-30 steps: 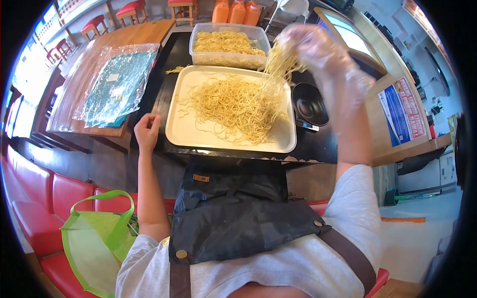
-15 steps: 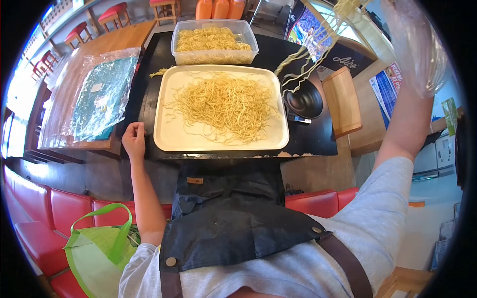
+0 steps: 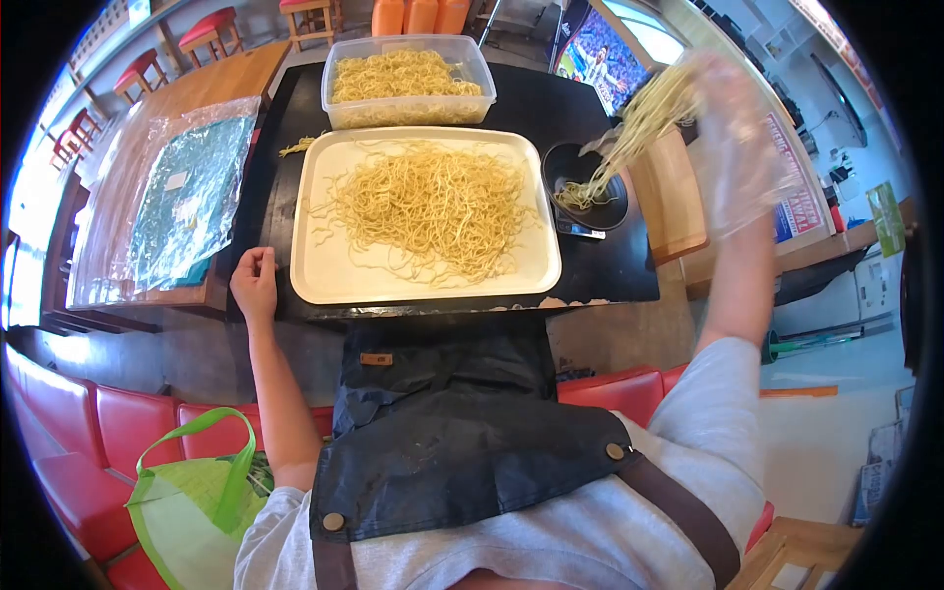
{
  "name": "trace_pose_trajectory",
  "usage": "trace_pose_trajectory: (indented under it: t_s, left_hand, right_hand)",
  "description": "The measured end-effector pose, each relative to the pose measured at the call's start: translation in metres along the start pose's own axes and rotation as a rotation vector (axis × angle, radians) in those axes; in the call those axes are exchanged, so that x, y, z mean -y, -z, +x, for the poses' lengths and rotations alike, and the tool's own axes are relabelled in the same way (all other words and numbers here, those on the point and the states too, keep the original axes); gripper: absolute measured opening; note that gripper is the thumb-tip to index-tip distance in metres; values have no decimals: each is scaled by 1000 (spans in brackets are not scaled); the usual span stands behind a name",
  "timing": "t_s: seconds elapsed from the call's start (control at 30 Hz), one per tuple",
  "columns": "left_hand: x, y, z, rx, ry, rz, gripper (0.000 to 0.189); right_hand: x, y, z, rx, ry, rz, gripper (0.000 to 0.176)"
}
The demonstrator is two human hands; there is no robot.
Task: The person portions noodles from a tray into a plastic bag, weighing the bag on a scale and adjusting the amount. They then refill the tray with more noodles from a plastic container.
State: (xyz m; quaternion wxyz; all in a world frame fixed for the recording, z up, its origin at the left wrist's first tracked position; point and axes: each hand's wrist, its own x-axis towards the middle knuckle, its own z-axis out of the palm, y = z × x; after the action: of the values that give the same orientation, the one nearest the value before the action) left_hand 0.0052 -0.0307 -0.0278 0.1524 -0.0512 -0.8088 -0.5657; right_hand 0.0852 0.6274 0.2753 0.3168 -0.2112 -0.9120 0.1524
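My right hand [image 3: 733, 123], in a clear plastic glove, is closed on a bunch of yellow noodles [image 3: 644, 118]. The strands hang down to the left, their lower ends lying in a black bowl [image 3: 617, 209]. Under the bowl, the edge of a small scale [image 3: 582, 232] shows. Left of it a cream tray [image 3: 329, 280] carries a loose heap of noodles [image 3: 438, 211]. My bare left hand [image 3: 255, 283] rests at the table's front left edge, fingers curled; whether anything is in them is hidden.
Behind the tray stands a clear plastic tub [image 3: 408, 113] full of noodles. A wooden board or chair back [image 3: 672, 202] is right of the bowl. Plastic bags [image 3: 192, 197] cover the left table. A green bag [image 3: 187, 501] sits on the red bench. Orange containers [image 3: 421, 17] stand behind.
My right hand has come down and left from high at the upper right. The noodles it holds now reach into the bowl. My left hand has stayed at the table edge.
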Motion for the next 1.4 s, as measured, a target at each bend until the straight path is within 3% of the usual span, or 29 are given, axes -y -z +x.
trace_pose_trajectory:
  t_s: [0.03,0.1,0.13,0.23,0.3,0.33,0.4,0.53,0.6,0.63,0.77,0.87,0.93,0.97,1.03,1.1,1.13,1.17,1.3,1.37,1.4]
  left_hand:
    - [0,-1,-1,-9,-25,7,14]
    - [-3,0,-2,2,-24,33,13]
    - [-5,1,-2,17,-27,61,13]
    - [-2,1,-1,6,-30,63,15]
    - [-2,0,-3,2,-33,82,15]
    - [-3,0,-2,-6,-43,96,15]
    - [-6,0,-3,-2,-50,110,15]
    - [-1,-1,-3,16,-72,173,15]
    - [-4,-2,-3,27,-89,177,14]
    - [-1,-1,-2,36,-91,187,15]
    - [0,-2,-1,26,-87,161,15]
    - [-1,-2,-2,15,-65,167,15]
    - [-3,-1,-2,11,-60,196,15]
    - [-4,-1,-2,14,-58,208,14]
    - [-6,0,-2,17,-59,219,14]
    - [-6,-1,-2,22,-44,221,13]
    - [-5,-1,-1,21,-47,218,13]
    - [-4,-1,-1,22,-47,220,13]
    - [-5,-3,-3,-6,-62,181,14]
    - [-7,-2,-4,-10,-61,187,14]
    - [-8,-2,-4,2,-61,191,15]
  right_hand:
    - [63,-10,-68,169,-48,99,25]
    - [68,-40,-119,624,-18,209,32]
    - [62,-51,-141,748,89,213,37]
    - [68,-56,-162,592,43,124,34]
    - [51,-49,-168,188,-425,399,28]
    - [37,-44,-175,191,-430,398,28]
    - [10,-36,-199,-35,-524,913,19]
    - [2,-43,-267,-209,-485,1124,18]
    - [-10,-51,-286,-90,-441,1132,16]
    - [-33,-57,-291,-48,-554,1131,15]
    - [-38,-53,-301,-95,-633,1038,15]
    - [-27,-55,-299,-226,-551,1099,16]
    - [-15,-63,-291,-424,-480,838,17]
    - [3,-60,-282,-423,-478,842,17]
    - [29,-50,-259,-196,-433,652,19]
    - [28,-61,-239,-22,-23,64,12]
    - [41,-69,-230,182,-118,226,15]
    - [96,-56,-228,237,43,-41,16]
    - [67,-107,-204,373,43,-288,20]
    - [82,-93,-187,547,-156,-392,26]
    - [45,-102,-179,369,-527,306,21]
